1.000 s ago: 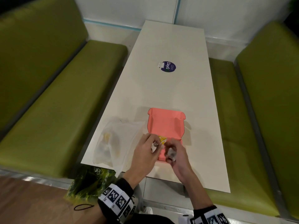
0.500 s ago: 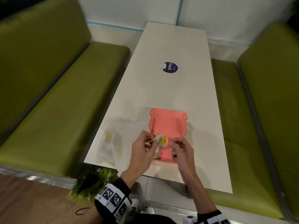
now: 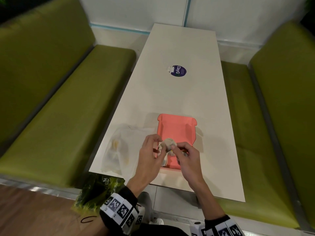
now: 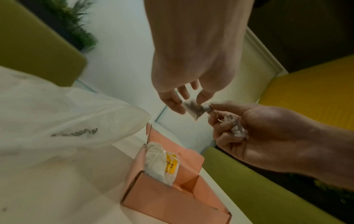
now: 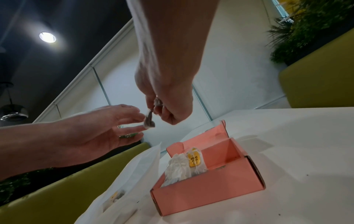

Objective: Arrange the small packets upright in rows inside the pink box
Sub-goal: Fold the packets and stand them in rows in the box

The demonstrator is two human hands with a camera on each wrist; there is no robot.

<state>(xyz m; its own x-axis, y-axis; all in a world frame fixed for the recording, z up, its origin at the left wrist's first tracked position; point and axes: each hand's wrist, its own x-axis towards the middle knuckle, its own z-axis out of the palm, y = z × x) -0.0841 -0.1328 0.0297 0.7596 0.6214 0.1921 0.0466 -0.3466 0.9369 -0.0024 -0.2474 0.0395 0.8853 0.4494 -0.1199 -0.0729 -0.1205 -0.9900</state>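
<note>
- Now the table [image 3: 179, 92] is holding the pink box [image 3: 175, 128].
- Two packets [image 5: 184, 166] are standing in the box's near left corner (one has a yellow tag).
- The left hand [image 3: 150, 155] and right hand [image 3: 187, 157] are together, both pinching one loose packet [image 4: 193, 109] above it.
- It may be slipping during the swap, knocking those over.

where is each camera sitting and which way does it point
Head: worn on the head, looking forward and down the table at the box; shows the left hand, right hand and banded wrists.
Left wrist: on the left wrist, looking along the left hand towards the box; the right hand enters from the right.
Right wrist: on the right wrist, looking along that hand, box below; the left hand enters from the left.
Shared: all three show both hands pinching one packet above the box.
</note>
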